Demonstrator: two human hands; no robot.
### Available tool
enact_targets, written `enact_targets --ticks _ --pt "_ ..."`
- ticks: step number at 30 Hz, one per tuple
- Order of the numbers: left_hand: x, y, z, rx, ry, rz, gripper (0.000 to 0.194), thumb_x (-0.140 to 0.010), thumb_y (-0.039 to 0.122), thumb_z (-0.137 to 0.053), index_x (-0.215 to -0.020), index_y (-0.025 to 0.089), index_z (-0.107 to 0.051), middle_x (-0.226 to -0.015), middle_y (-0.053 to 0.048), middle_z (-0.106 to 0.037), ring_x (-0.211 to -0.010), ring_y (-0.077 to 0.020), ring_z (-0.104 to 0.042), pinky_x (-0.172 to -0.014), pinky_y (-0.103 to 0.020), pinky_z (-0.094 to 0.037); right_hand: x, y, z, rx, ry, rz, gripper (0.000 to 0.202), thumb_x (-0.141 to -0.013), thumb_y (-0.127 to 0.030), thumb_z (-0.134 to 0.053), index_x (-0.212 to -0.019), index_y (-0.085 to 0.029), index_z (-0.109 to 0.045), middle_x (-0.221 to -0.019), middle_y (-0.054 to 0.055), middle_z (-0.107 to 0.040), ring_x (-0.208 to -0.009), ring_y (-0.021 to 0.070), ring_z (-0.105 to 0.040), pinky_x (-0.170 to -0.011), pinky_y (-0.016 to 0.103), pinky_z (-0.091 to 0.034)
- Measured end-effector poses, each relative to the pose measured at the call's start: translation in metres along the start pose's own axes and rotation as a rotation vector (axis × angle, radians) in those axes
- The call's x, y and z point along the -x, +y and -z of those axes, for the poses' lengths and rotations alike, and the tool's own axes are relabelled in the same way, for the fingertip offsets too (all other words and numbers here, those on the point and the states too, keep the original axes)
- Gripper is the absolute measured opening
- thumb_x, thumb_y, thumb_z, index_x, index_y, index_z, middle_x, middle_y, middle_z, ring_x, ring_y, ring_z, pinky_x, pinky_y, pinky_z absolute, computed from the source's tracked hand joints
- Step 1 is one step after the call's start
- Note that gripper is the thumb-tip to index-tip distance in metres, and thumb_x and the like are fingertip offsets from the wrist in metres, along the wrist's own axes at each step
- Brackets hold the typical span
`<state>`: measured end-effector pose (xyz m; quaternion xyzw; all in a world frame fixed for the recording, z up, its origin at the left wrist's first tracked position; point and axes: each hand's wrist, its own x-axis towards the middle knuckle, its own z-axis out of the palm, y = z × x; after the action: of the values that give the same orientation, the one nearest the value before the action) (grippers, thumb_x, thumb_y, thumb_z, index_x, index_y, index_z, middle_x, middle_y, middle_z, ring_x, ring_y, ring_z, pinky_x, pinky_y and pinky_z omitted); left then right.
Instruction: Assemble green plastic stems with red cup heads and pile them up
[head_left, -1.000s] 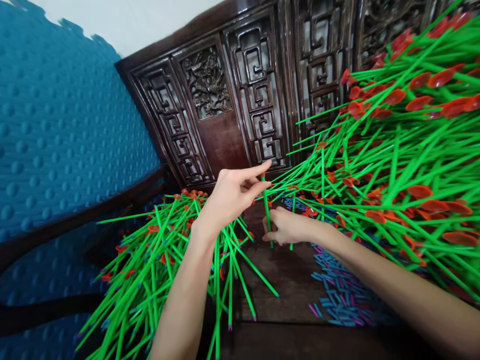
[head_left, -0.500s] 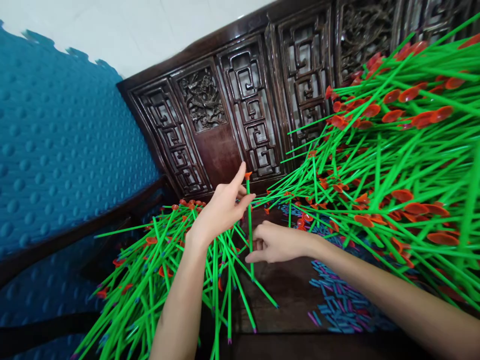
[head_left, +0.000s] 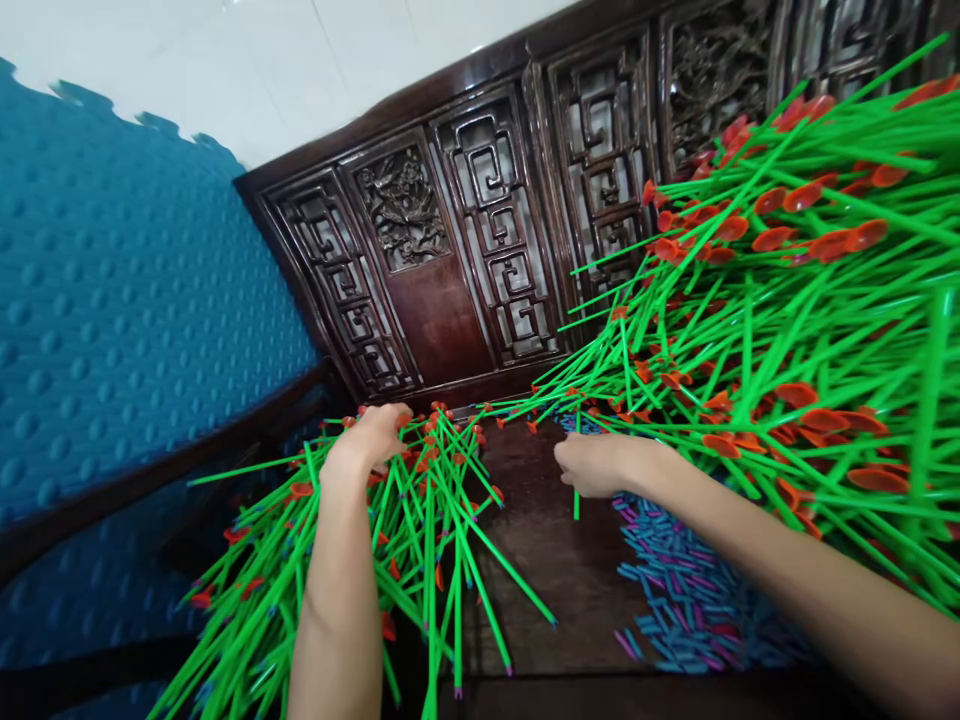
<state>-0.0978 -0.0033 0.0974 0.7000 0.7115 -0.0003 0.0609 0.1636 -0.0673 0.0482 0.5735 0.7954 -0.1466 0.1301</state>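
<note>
My left hand is over the left pile of green sticks, near their orange suction cups. Its fingers are partly bent and look apart, with nothing visible between them. My right hand is above the dark wooden surface, its fingers closed around a thin green stick. The lower end of that stick shows below the hand, and its middle is hidden by the fingers. Several sticks in the left pile have small blue or purple tips.
A larger heap of green sticks with orange cups fills the right side. Small blue and purple tubes lie loose under my right forearm. Behind stands a carved dark wooden panel; a blue studded mat is at left.
My left hand has moved left and down to the left pile, away from the upright stick that was between the hands. My right hand has shifted right, to another green stick.
</note>
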Motion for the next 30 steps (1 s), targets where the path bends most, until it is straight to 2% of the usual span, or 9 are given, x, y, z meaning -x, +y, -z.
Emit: enact_targets --ticks 3,7,13,16,19,22,25,27,30 --pt "-0.011 -0.009 -0.008 -0.005 -0.095 0.065 0.067 -0.083 0.009 -0.063 -0.145 0.028 -0.046 -0.111 -0.010 -0.071 -0.050 -0.0139 -0.068 -0.048 -0.025 -0.058 -0.008 -0.002 -0.006 0.047 -0.061 0.013 0.031 -0.082 -0.008 -0.061 -0.110 -0.006 -0.073 -0.104 0.020 -0.074 -0.100 0.0317 -0.072 -0.073 0.032 -0.055" --pt "-0.019 -0.013 -0.013 -0.028 -0.102 0.092 0.068 -0.085 0.010 -0.063 -0.147 0.031 -0.044 -0.131 -0.014 -0.062 -0.061 -0.0158 -0.072 -0.050 -0.025 -0.060 -0.013 -0.006 -0.011 0.094 -0.096 0.041 0.031 -0.085 -0.007 -0.056 -0.112 -0.001 -0.072 -0.105 0.025 -0.073 -0.104 0.0338 -0.071 -0.076 0.034 -0.056" --pt "-0.018 -0.015 -0.009 -0.096 -0.100 0.111 0.043 -0.095 0.027 -0.062 -0.136 0.018 -0.052 -0.124 -0.011 -0.062 -0.095 -0.0193 -0.068 -0.076 -0.034 -0.062 -0.004 -0.012 -0.008 0.093 -0.101 0.030 0.033 -0.080 -0.002 -0.057 -0.109 0.001 -0.073 -0.109 0.027 -0.072 -0.100 0.0342 -0.073 -0.072 0.033 -0.057" --pt "-0.019 -0.020 -0.007 -0.146 -0.069 0.103 0.036 -0.095 0.031 -0.064 -0.127 0.017 -0.058 -0.123 -0.010 -0.062 -0.106 -0.0225 -0.065 -0.087 -0.041 -0.058 -0.002 -0.012 -0.008 0.060 -0.048 0.035 0.040 -0.076 0.001 -0.059 -0.114 0.000 -0.072 -0.118 0.027 -0.069 -0.108 0.0353 -0.070 -0.082 0.036 -0.058" --pt "-0.021 -0.023 -0.006 -0.172 -0.033 0.077 0.035 -0.094 0.032 -0.064 -0.125 0.017 -0.059 -0.126 -0.010 -0.061 -0.111 -0.0239 -0.063 -0.091 -0.043 -0.056 -0.003 -0.011 -0.011 0.034 0.046 0.045 0.051 -0.075 0.001 -0.059 -0.124 -0.009 -0.068 -0.146 0.022 -0.052 -0.131 0.0353 -0.054 -0.101 0.039 -0.053" --pt "-0.020 -0.022 -0.006 -0.171 0.012 0.030 0.039 -0.094 0.033 -0.064 -0.129 0.017 -0.057 -0.130 -0.011 -0.060 -0.113 -0.0248 -0.062 -0.093 -0.044 -0.055 -0.004 -0.009 -0.013 0.028 0.128 0.044 0.062 -0.079 -0.001 -0.056 -0.141 -0.012 -0.056 -0.160 0.018 -0.031 -0.142 0.0379 -0.038 -0.110 0.046 -0.046" --pt "-0.015 -0.017 -0.003 -0.159 0.073 -0.014 0.049 -0.089 0.030 -0.068 -0.136 0.023 -0.054 -0.136 -0.012 -0.059 -0.120 -0.0259 -0.061 -0.098 -0.039 -0.052 -0.005 -0.006 -0.012 0.032 0.319 0.085 0.065 -0.088 -0.008 -0.050 -0.152 -0.006 -0.038 -0.163 0.022 -0.022 -0.143 0.0407 -0.035 -0.112 0.051 -0.042" --pt "-0.008 -0.013 0.001 -0.146 0.108 -0.029 0.057 -0.086 0.030 -0.068 -0.140 0.026 -0.052 -0.135 -0.011 -0.061 -0.121 -0.0261 -0.062 -0.096 -0.032 -0.051 -0.005 -0.004 -0.010 0.060 0.553 0.132 0.062 -0.092 -0.012 -0.046 -0.152 -0.002 -0.035 -0.160 0.025 -0.025 -0.139 0.0425 -0.040 -0.108 0.055 -0.045" --pt "0.007 -0.003 0.009 -0.117 0.149 -0.063 0.062 -0.089 0.040 -0.061 -0.147 0.024 -0.046 -0.131 -0.012 -0.064 -0.119 -0.0283 -0.064 -0.094 -0.034 -0.051 -0.001 -0.005 -0.004 0.095 0.908 0.202 0.057 -0.094 -0.012 -0.043 -0.149 0.003 -0.037 -0.152 0.028 -0.036 -0.131 0.0416 -0.046 -0.102 0.056 -0.049"
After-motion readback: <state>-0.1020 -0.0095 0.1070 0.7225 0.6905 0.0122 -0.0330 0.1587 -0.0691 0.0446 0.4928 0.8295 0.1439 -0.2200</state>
